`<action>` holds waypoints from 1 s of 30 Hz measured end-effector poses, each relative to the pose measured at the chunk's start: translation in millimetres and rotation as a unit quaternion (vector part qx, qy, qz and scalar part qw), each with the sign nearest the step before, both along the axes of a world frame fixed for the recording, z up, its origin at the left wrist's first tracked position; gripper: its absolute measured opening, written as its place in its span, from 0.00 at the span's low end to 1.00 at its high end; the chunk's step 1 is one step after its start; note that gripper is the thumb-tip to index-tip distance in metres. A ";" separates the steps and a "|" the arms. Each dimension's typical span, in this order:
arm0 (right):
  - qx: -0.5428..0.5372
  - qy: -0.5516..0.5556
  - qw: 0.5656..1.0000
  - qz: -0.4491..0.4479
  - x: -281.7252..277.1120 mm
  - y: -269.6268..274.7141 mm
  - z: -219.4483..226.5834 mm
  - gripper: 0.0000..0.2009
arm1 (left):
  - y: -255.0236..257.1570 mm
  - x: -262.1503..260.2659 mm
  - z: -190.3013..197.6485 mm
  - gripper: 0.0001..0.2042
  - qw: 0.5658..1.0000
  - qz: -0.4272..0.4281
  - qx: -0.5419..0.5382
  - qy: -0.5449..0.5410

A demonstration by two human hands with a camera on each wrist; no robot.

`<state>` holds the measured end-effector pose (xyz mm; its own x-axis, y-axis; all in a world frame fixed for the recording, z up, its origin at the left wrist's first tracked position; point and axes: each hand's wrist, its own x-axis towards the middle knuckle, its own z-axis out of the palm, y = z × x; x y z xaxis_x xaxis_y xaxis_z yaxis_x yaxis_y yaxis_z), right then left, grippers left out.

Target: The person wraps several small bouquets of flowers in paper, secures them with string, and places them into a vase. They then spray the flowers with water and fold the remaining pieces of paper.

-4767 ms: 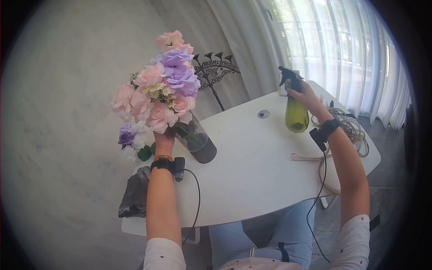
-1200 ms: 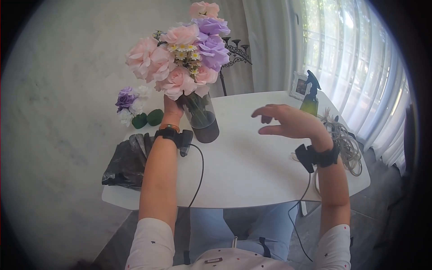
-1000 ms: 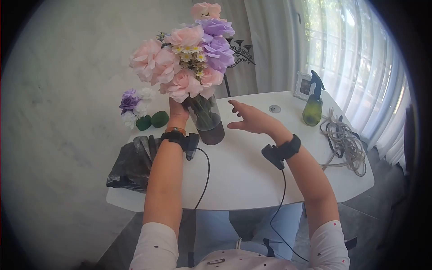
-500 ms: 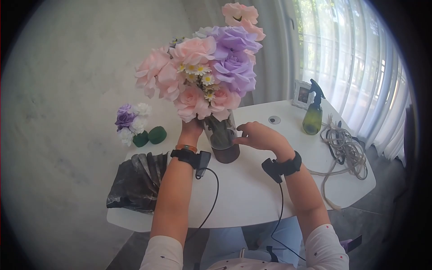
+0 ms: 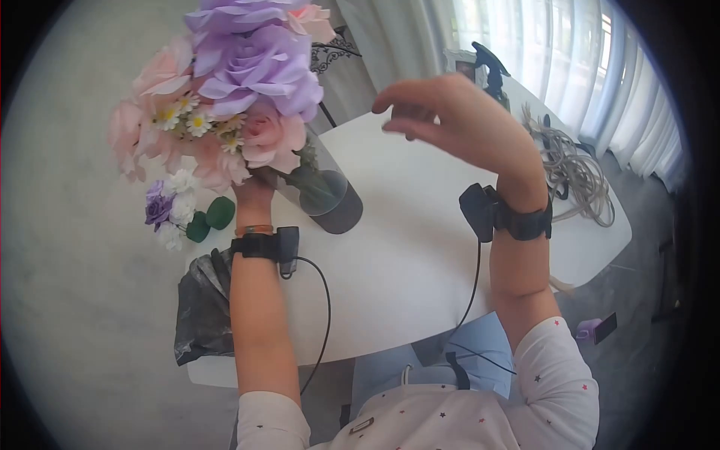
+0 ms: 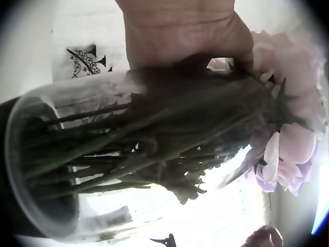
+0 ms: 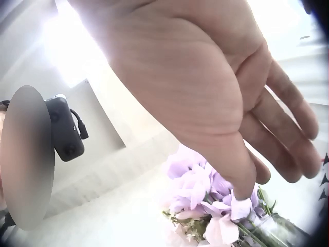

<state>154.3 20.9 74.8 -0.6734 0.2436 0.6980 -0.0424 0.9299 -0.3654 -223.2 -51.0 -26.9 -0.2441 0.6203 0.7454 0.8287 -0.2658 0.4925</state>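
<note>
A glass vase [image 5: 334, 199] with a dark base holds pink and lilac roses [image 5: 255, 75] and small daisies [image 5: 199, 124]. My left hand [image 5: 256, 193] grips the vase high up, just under the blooms, which hide most of the fingers in the head view. The vase leans, with its flowers toward the left. In the left wrist view green stems [image 6: 97, 146] show through the glass beneath the left hand [image 6: 180, 36]. My right hand [image 5: 465, 120] is raised over the table, apart from the vase, its fingers loosely bent and holding nothing.
On the white table [image 5: 405, 292] lie a small purple-and-white bunch of flowers [image 5: 169, 206], a black plastic bag [image 5: 202, 307] and a tangle of pale cord [image 5: 577, 180]. A spray bottle [image 5: 491, 71] and a picture frame [image 5: 459, 64] stand at the back right.
The right hand released the spray bottle, came close to the vase, then rose away to the right. The vase, held in the left hand throughout, has gone from nearly upright to leaning left.
</note>
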 end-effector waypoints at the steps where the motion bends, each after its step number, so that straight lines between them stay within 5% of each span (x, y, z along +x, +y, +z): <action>1: -0.007 -0.002 1.000 -0.006 2.9 -3.7 3.2 0.11 | -7.1 18.0 14.6 0.26 0.939 -0.152 0.036 -0.307; 2: -0.052 0.065 0.996 -0.007 4.8 -8.3 7.9 0.10 | -11.8 31.9 24.8 0.25 0.764 -0.280 0.068 -0.578; 3: -0.095 0.134 0.986 -0.009 10.4 -12.0 13.0 0.10 | -13.0 41.3 30.7 0.25 0.763 -0.280 0.062 -0.579; 4: -0.054 0.097 0.991 -0.072 20.8 -19.5 20.2 0.09 | -15.5 47.8 35.0 0.23 0.766 -0.264 0.077 -0.581; 8: -0.108 0.064 0.991 -0.046 47.1 -36.7 43.0 0.09 | -18.4 64.7 41.0 0.21 0.768 -0.252 0.083 -0.583; 10: -0.002 0.077 0.994 -0.076 41.8 -21.8 24.1 0.09 | -19.6 72.0 45.9 0.20 0.766 -0.243 0.094 -0.587; 13: -0.030 0.123 0.992 0.020 40.7 -18.8 14.4 0.10 | -20.7 70.3 43.0 0.19 0.767 -0.279 0.084 -0.572; 22: -0.020 -0.040 0.998 0.050 52.2 -28.7 24.3 0.12 | -13.5 77.1 28.8 0.19 0.815 -0.169 0.140 -0.536; 30: -0.009 -0.194 0.977 0.090 37.4 -41.4 15.6 0.16 | -8.5 68.0 21.8 0.23 0.833 -0.190 0.152 -0.497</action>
<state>191.7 -20.4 90.4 -0.9197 0.1065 0.3780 -0.0594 0.9137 -0.4020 -155.2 -59.5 -5.0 -0.6628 0.6134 0.4295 -0.1207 -0.6535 0.7472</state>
